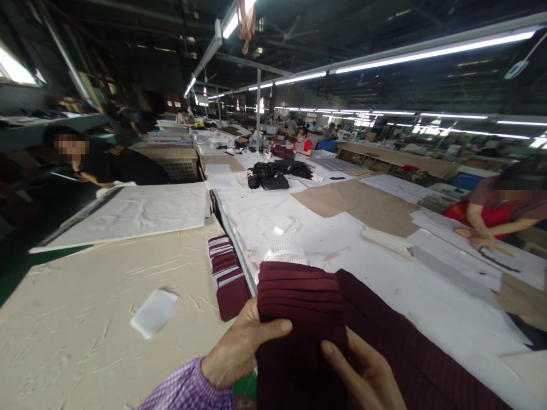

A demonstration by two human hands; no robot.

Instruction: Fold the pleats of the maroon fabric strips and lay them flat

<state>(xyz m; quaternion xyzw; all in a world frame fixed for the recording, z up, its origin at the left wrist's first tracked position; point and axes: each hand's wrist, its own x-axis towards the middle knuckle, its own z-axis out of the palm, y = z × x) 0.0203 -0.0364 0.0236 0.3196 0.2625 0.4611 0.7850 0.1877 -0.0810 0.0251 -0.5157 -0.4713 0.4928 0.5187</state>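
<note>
White table (252, 213) lies beyond left grip (241, 344) and right grip (367, 367), both pinching maroon fabric (301, 302) between them.

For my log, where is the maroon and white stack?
In the head view, the stack lies on the cream surface, beyond the left hand and left of the white fan.

Maroon fabric stack (301, 307), far edges staggered, between both hands (237, 348).

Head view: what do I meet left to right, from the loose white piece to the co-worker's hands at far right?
Loose white piece → row of maroon and white pieces → held maroon cloth → curled white sheet → co-worker's hands.
</note>
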